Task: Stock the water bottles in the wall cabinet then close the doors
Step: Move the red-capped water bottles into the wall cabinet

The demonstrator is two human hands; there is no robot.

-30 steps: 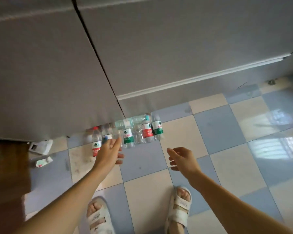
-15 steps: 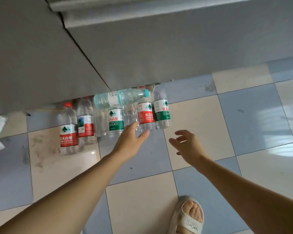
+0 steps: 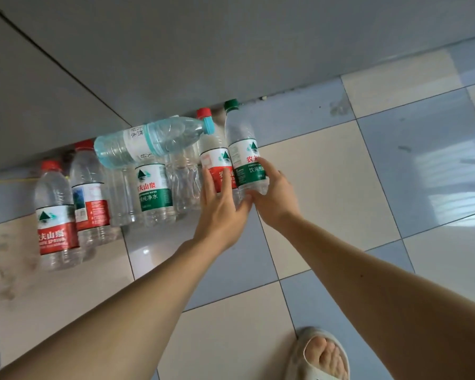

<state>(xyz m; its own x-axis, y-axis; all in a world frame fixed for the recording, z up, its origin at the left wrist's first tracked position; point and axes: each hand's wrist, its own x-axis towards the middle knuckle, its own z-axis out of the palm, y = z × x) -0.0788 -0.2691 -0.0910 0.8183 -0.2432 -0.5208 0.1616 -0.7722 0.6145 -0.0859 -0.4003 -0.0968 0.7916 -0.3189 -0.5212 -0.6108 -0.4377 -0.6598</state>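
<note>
Right hand (image 3: 274, 198) grips clear ribbed green-label bottle (image 3: 244, 160) | left hand (image 3: 221, 209) flat on red-label bottle (image 3: 217, 160)

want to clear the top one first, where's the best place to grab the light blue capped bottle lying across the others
Judging by its pose, grip the light blue capped bottle round its labelled middle, coming down from above. It lies sideways on the upright bottles, cap pointing right, so its upper side is bare, while its underside rests on the bottles beneath.

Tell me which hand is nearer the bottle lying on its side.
Left. The left hand reaches just below the lying bottle; the right hand grips the green-capped bottle farther right.
</note>
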